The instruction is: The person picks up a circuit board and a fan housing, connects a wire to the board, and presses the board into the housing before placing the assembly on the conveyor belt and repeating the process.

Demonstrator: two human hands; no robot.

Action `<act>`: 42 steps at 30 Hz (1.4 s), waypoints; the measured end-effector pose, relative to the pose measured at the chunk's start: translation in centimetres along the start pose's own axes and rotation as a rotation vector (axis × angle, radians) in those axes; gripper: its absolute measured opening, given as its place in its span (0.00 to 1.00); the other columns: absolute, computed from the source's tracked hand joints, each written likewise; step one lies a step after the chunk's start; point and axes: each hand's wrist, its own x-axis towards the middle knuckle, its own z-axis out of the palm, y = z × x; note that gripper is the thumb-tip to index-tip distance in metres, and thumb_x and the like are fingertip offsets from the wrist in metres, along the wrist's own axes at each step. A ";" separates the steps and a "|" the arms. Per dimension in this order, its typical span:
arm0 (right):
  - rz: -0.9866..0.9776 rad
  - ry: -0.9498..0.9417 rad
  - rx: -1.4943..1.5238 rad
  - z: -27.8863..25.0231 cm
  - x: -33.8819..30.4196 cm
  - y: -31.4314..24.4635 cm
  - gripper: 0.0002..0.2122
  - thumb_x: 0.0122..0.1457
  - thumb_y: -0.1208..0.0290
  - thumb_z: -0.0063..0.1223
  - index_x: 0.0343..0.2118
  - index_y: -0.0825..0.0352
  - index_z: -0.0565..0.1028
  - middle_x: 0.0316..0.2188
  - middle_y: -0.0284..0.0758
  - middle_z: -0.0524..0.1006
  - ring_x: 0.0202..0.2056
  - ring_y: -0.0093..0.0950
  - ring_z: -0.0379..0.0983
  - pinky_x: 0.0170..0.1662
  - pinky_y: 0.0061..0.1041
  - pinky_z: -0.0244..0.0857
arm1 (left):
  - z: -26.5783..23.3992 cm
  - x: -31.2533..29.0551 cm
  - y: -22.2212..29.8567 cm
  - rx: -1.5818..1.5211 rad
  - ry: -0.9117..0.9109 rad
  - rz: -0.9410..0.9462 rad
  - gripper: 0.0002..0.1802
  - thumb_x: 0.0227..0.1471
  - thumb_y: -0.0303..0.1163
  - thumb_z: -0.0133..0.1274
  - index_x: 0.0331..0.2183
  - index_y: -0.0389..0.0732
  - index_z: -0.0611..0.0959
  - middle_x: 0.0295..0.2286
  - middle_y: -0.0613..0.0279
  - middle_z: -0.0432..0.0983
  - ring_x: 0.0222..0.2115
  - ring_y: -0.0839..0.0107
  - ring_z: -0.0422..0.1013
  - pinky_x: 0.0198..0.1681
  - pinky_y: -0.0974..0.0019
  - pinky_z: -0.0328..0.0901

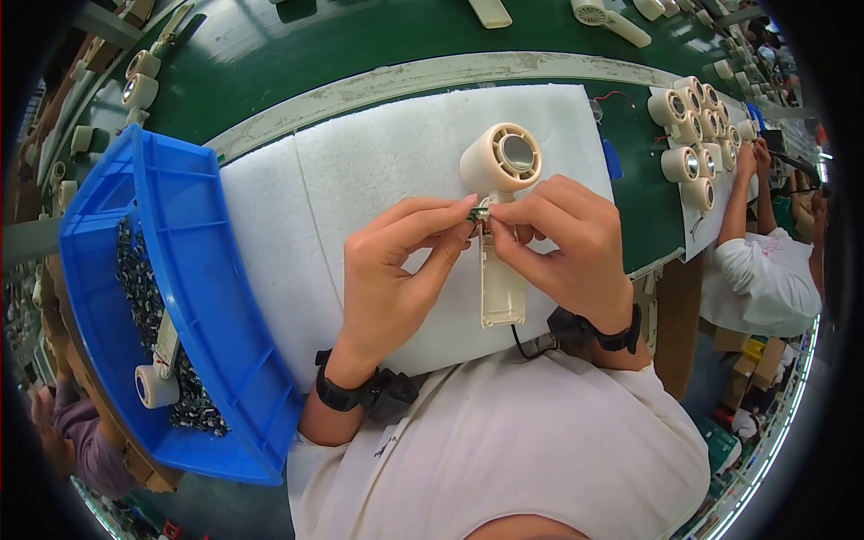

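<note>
A cream handheld fan (477, 171) lies on a white foam sheet, its round head away from me and its handle (502, 288) open like a shallow tray toward me. Just below the head, my left hand (400, 261) pinches a small green circuit board (475, 214) between thumb and fingertips. From the other side my right hand (567, 236) has its thumb and forefinger closed at a small pale part at the board's edge, perhaps a wire connector; the fingers partly cover it. Both hands meet over the top end of the handle.
At the left stands a blue bin (202, 270) holding many small circuit boards (193, 396) and another fan (157, 385). Several fan heads (691, 126) stand in rows at the right, by a co-worker's arms (740, 193). Beyond the foam sheet (378, 135) runs a green conveyor (360, 36) carrying fan parts.
</note>
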 end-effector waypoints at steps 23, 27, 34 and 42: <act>-0.079 0.110 0.000 0.1 -0.9 0.9 0.11 0.46 0.83 0.67 0.35 0.66 0.84 0.27 0.31 0.78 0.25 0.24 0.72 0.26 0.22 0.67 | 0.0 0.0 0.4 0.160 -0.036 0.159 0.19 0.52 0.12 0.59 0.45 0.38 0.87 0.38 0.56 0.83 0.37 0.68 0.81 0.40 0.69 0.76; -0.050 0.066 0.011 0.1 -1.7 1.0 0.11 0.47 0.82 0.67 0.35 0.65 0.85 0.29 0.32 0.78 0.26 0.23 0.72 0.27 0.22 0.67 | 0.3 -0.2 0.9 0.334 -0.094 0.225 0.20 0.53 0.10 0.58 0.47 0.35 0.87 0.39 0.52 0.82 0.37 0.67 0.80 0.42 0.67 0.76; 0.200 0.089 0.289 0.6 -1.9 -0.1 0.09 0.48 0.82 0.65 0.34 0.67 0.84 0.28 0.30 0.77 0.26 0.19 0.70 0.28 0.19 0.64 | 1.2 -0.4 0.8 0.562 0.057 0.480 0.24 0.46 0.10 0.61 0.46 0.37 0.87 0.40 0.53 0.81 0.34 0.63 0.81 0.35 0.68 0.76; 0.204 0.177 0.384 2.3 -1.2 -0.5 0.06 0.52 0.81 0.64 0.34 0.69 0.84 0.27 0.29 0.76 0.25 0.16 0.68 0.25 0.16 0.60 | 1.8 -0.7 0.3 0.730 0.194 0.575 0.25 0.42 0.10 0.63 0.47 0.31 0.86 0.40 0.51 0.80 0.34 0.62 0.81 0.35 0.66 0.77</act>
